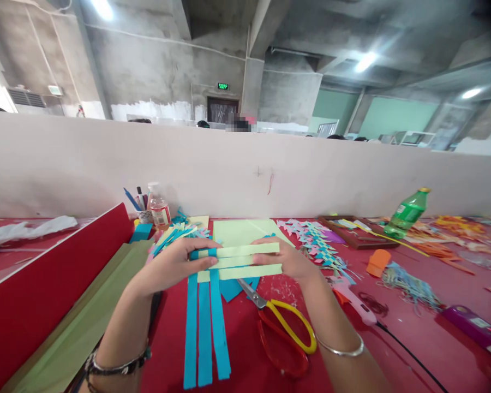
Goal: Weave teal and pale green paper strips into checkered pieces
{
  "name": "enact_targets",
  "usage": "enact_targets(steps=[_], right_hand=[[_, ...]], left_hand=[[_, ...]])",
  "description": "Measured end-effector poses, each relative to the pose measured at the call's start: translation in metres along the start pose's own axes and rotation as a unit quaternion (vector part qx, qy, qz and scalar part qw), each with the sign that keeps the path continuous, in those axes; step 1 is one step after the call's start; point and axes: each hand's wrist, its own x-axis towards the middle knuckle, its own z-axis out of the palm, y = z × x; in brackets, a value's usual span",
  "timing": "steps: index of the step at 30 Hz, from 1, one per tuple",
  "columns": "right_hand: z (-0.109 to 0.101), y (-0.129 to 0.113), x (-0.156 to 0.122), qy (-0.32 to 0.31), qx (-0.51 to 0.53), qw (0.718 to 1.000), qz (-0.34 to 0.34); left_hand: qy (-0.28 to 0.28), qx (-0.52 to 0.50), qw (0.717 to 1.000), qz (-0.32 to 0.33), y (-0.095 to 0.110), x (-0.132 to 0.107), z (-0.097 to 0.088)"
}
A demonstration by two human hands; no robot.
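The head view is showing three long, flat, bright blue paper strips (205, 333) hanging down in the lower middle of the frame. Their long sides are running up and down, their loose ends are pointing at the bottom edge, and the one on the right is leaning a bit right. Long, pale green paper strips (237, 251) are going across them, left to right, in the middle of the frame. The left hand (169, 265) is pinching the left part, where the colours are crossing, and the blue ends are hanging below its thumb. The right hand (292, 261) is touching the green strips' right ends, with fingers poking between them; I cannot tell if it is squeezing. Metal scissors with red and yellow handles (265, 305) are lying just below.
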Motion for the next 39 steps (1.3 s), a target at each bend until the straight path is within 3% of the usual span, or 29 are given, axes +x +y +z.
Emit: enact_targets(steps=[3, 8, 15, 20, 26, 35, 39], right_hand=[[-0.014, 0.002, -0.003, -0.030, -0.010, 0.999, -0.007], [-0.033, 0.011, -0.004, 0.025, -0.039, 0.997, -0.055], [-0.027, 0.006, -0.005, -0.039, -0.076, 0.996, -0.008], [-0.025, 0.004, -0.008, 0.037, -0.169, 0.985, -0.023], [-0.027, 0.013, 0.001, 0.141, -0.188, 0.971, -0.043], [-0.020, 0.012, 0.008, 0.208, -0.211, 0.943, -0.151], [-0.012, 0.008, 0.008, 0.199, -0.171, 0.949, -0.171]], left_hand=[[0.011, 0.030, 0.999, 0.009, 0.000, 0.003, 0.001], [0.028, 0.073, 0.997, -0.004, 0.001, 0.009, 0.007], [0.022, 0.097, 0.995, 0.001, -0.004, 0.013, 0.011], [0.029, 0.104, 0.994, 0.003, -0.005, 0.018, 0.017], [0.039, 0.059, 0.998, 0.003, -0.007, 0.028, 0.035], [0.103, 0.058, 0.993, -0.020, -0.017, 0.036, 0.041], [0.107, 0.034, 0.994, 0.004, -0.014, 0.032, 0.041]])
